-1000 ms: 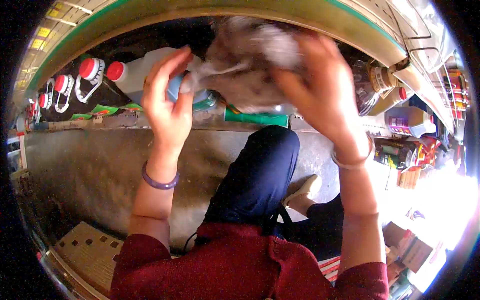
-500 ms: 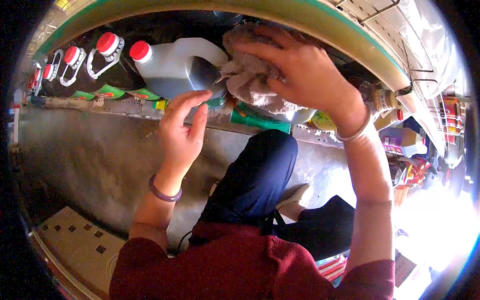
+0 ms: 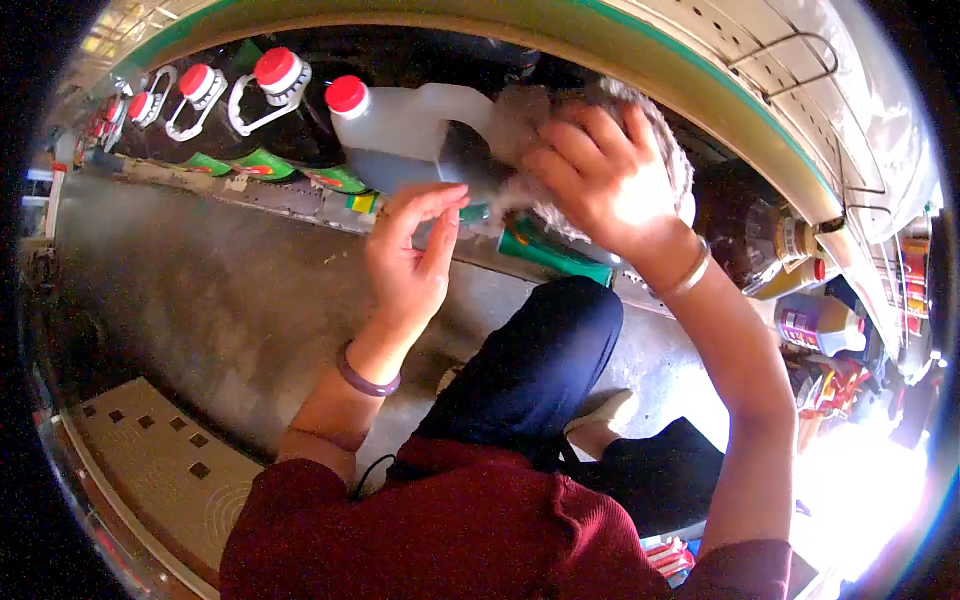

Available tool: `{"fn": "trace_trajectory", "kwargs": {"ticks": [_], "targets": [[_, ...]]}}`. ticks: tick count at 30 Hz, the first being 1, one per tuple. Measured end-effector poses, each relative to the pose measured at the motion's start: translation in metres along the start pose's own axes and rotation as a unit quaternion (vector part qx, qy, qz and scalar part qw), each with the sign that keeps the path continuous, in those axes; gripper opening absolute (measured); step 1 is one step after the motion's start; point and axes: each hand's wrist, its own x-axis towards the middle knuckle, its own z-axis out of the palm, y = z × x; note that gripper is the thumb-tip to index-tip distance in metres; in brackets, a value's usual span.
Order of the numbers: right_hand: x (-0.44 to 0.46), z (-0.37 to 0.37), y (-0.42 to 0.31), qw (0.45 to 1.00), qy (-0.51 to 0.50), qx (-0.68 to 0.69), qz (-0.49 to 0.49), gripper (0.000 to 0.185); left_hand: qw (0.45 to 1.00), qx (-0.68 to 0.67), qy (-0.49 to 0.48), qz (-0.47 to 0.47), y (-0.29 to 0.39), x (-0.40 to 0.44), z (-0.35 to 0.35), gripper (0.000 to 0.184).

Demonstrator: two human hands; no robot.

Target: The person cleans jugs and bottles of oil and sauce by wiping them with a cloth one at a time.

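Note:
My right hand [image 3: 610, 175] is closed on a greyish, fluffy cloth [image 3: 675, 160], partly blurred, which bunches around the fingers at the bottom shelf. Just left of the cloth, a translucent jug [image 3: 395, 125] with a red cap lies on its side, dark liquid inside. In front of the jug is my left hand [image 3: 410, 245], empty, its fingers curved and a small gap between thumb and fingertips. Below the cloth, a green object [image 3: 555, 255] lies along the shelf edge.
Dark bottles with red caps [image 3: 277, 68] and white handles line the shelf at left. A shelf rim [image 3: 700, 75] arches overhead. At right are a large dark bottle [image 3: 735, 225] and a purple-labelled jug [image 3: 820, 323]. Flattened cardboard [image 3: 170, 460] lies lower left.
The view has shifted, so the shelf items appear further right. My right hand has moved right with the cloth, uncovering more of the jug. My left hand has come off the jug's front and sits lower.

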Motion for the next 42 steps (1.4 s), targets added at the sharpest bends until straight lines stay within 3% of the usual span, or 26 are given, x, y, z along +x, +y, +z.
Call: {"fn": "trace_trajectory", "kwargs": {"ticks": [2,5,8,11,12,15,17,20,23,29,32,34,36,37,38,41,42], "targets": [[-0.002,-0.018,-0.006,0.995,0.014,0.091,0.046,0.031,0.985,-0.117,0.039,-0.121,-0.001,-0.01,-0.002,0.017],[0.02,-0.03,-0.011,0.952,0.121,0.212,0.186,0.044,0.984,-0.104,0.09,-0.111,-0.014,-0.017,-0.015,0.02],[0.063,0.001,-0.036,0.968,0.146,0.152,0.138,0.046,0.972,-0.134,0.146,-0.124,-0.025,-0.02,-0.032,0.021],[0.102,0.056,-0.061,0.989,0.058,-0.048,0.129,0.037,0.976,-0.101,0.147,-0.122,-0.023,-0.018,-0.041,0.02],[0.11,0.055,-0.07,0.984,-0.103,-0.109,0.097,0.034,0.976,-0.097,0.148,-0.124,-0.021,-0.02,-0.046,0.02],[0.115,0.05,-0.085,0.975,-0.185,-0.108,0.064,0.033,0.981,-0.066,0.145,-0.113,-0.021,-0.023,-0.055,0.019],[0.098,0.054,-0.089,0.989,-0.068,-0.13,0.032,0.037,0.981,-0.062,0.147,-0.107,-0.027,-0.024,-0.058,0.018],[0.064,0.063,-0.088,0.998,0.01,-0.064,0.007,0.044,0.979,-0.065,0.146,-0.126,-0.029,-0.024,-0.059,0.018],[0.024,0.079,-0.103,0.996,-0.027,0.014,0.081,0.048,0.981,-0.072,0.134,-0.122,-0.029,-0.027,-0.053,0.019],[0.014,0.077,-0.123,0.979,-0.062,0.036,0.191,0.053,0.984,-0.073,0.121,-0.111,-0.038,-0.037,-0.049,0.018],[0.019,0.075,-0.113,0.935,-0.092,0.056,0.338,0.054,0.983,-0.075,0.12,-0.121,-0.036,-0.035,-0.053,0.017],[0.025,0.073,-0.107,0.935,-0.094,0.072,0.336,0.057,0.983,-0.072,0.117,-0.122,-0.036,-0.035,-0.054,0.015],[0.032,0.077,-0.107,0.95,0.051,0.052,0.303,0.05,0.984,-0.072,0.106,-0.124,-0.035,-0.036,-0.054,0.014],[0.034,0.075,-0.108,0.951,0.064,0.053,0.297,0.061,0.984,-0.066,0.1,-0.131,-0.032,-0.037,-0.053,0.012],[0.034,0.076,-0.107,0.951,0.063,0.054,0.296,0.061,0.984,-0.059,0.096,-0.138,-0.03,-0.038,-0.053,0.011],[0.041,0.072,-0.097,0.915,-0.132,0.105,0.368,0.07,0.984,-0.067,0.09,-0.135,-0.028,-0.038,-0.051,0.01],[0.047,0.065,-0.093,0.914,-0.133,0.105,0.368,0.07,0.984,-0.067,0.09,-0.137,-0.031,-0.039,-0.05,0.01]]}}
